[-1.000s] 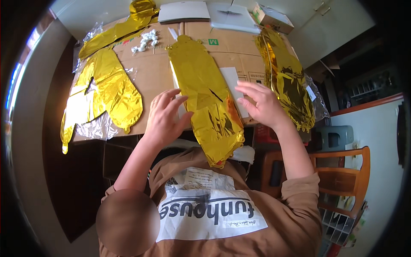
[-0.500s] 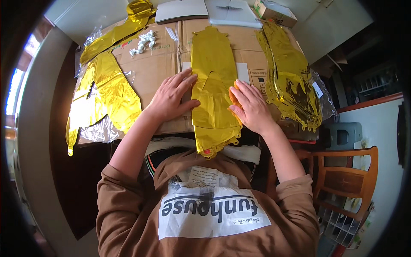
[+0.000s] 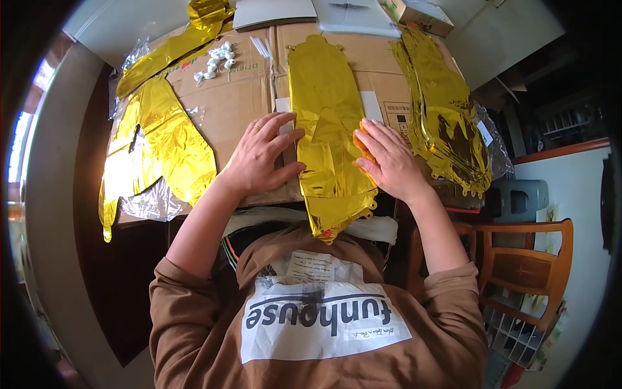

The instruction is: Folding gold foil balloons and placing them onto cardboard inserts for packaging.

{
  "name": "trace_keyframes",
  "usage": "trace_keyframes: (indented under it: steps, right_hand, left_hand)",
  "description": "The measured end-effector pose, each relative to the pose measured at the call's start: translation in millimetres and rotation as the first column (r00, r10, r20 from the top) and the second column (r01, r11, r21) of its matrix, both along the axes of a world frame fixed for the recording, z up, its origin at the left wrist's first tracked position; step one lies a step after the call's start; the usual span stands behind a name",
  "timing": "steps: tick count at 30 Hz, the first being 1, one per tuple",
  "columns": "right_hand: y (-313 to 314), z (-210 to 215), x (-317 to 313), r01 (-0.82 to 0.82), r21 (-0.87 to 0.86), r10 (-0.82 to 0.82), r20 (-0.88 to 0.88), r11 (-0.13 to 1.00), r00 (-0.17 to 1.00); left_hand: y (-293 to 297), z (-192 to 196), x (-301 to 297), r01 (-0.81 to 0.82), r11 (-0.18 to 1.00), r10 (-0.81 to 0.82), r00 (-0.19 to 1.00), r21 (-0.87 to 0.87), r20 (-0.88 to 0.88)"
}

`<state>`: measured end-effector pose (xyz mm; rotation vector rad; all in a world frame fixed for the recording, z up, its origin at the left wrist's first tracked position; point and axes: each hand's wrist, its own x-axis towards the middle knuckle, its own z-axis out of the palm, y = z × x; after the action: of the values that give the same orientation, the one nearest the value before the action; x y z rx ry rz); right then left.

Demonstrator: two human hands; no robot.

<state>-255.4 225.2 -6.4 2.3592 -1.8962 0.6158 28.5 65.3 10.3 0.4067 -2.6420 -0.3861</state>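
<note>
Our left hand (image 3: 262, 155) and right hand (image 3: 387, 161), fingers spread flat, press a gold foil balloon (image 3: 329, 129) onto the cardboard (image 3: 240, 97). Smoothing looks underway; a stack of foil balloons (image 3: 444, 107) waits at right.

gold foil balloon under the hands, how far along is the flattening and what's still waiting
In hand: both hands press the middle gold foil balloon flat on the cardboard, left hand at its left edge, right hand on its right side. A flat pile at right looks done. Crumpled foil balloons at left seem left.
</note>
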Motion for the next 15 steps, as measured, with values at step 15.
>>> trace_keyframes:
  steps: [15]
  right_hand:
    - [9, -2, -8, -0.010, -0.038, 0.011, 0.030, 0.999, 0.999]
  left_hand:
    - [8, 2, -4, -0.001, 0.999, -0.002, 0.998, 0.040, 0.069]
